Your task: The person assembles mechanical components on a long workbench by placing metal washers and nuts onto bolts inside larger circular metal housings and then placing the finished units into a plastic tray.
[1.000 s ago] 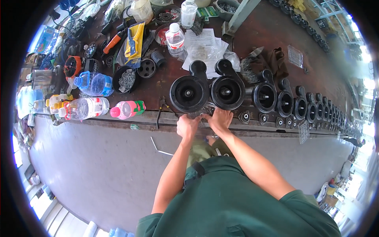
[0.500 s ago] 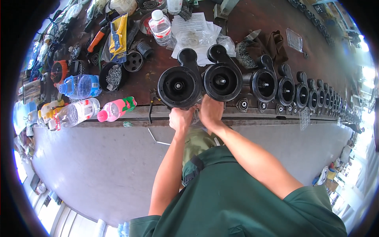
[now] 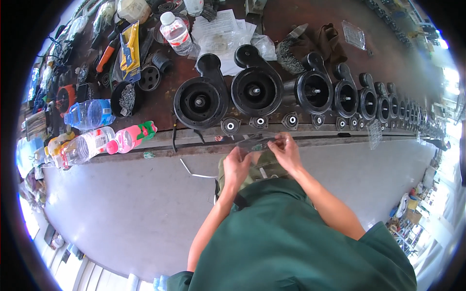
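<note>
Film [image 3: 257, 144], clear and thin, spans left hand [image 3: 236, 168] to right hand [image 3: 287, 154].

Housings [image 3: 257, 77] stand in a row along the counter [image 3: 286, 14]: flanged parts [image 3: 259, 121] in front, papers [image 3: 216, 26] behind, bottles [image 3: 132, 138] left. Plastic film [image 3: 256, 141] spans between left hand [image 3: 237, 167] and right hand [image 3: 286, 153], near the counter's front edge.

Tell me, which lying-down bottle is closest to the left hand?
The pink-and-green bottle near the table's front edge. It lies rightmost, nearest the left hand; the clear bottle and blue bottle lie farther left.
</note>
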{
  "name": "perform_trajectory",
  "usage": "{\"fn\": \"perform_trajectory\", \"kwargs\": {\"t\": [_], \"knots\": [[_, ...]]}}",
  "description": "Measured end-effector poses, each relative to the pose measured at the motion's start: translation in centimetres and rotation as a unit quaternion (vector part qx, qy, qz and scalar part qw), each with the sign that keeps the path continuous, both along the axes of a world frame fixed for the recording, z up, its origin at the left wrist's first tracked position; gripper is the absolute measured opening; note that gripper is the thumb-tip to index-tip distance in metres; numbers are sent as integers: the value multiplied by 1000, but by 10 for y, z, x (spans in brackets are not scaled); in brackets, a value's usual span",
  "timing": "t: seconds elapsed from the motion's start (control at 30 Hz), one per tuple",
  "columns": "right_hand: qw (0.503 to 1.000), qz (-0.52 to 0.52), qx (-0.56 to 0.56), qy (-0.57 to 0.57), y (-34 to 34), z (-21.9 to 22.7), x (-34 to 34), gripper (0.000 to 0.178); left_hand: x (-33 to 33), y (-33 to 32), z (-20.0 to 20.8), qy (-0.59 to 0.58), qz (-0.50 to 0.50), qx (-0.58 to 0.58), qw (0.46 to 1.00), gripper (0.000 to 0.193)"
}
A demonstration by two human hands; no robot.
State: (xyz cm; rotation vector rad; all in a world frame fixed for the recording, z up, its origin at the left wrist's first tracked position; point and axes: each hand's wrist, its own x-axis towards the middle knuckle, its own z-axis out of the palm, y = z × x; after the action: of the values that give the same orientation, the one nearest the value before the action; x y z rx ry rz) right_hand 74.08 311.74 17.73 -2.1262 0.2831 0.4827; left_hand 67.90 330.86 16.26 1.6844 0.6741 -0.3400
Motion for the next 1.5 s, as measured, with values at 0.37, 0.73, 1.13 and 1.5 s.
{"fn": "perform_trajectory", "kwargs": {"t": [0.37, 0.73, 1.13, 1.5], "knots": [[983, 156, 60, -73, 45, 13, 35, 42, -31, 70, -2, -30, 134, 0, 991, 28], [939, 311, -127, -78, 90, -13, 77, 16, 1, 52, 13, -35, -78, 151, 985, 33], [778, 535, -120, -307, 107, -17, 98, 5, 15, 42, -18, -105, -107, 298, 943, 94], [720, 632, -134, -255, 121, -9, 114, 6, 16, 28, -25, -54, -96, 371, 922, 87]]}}
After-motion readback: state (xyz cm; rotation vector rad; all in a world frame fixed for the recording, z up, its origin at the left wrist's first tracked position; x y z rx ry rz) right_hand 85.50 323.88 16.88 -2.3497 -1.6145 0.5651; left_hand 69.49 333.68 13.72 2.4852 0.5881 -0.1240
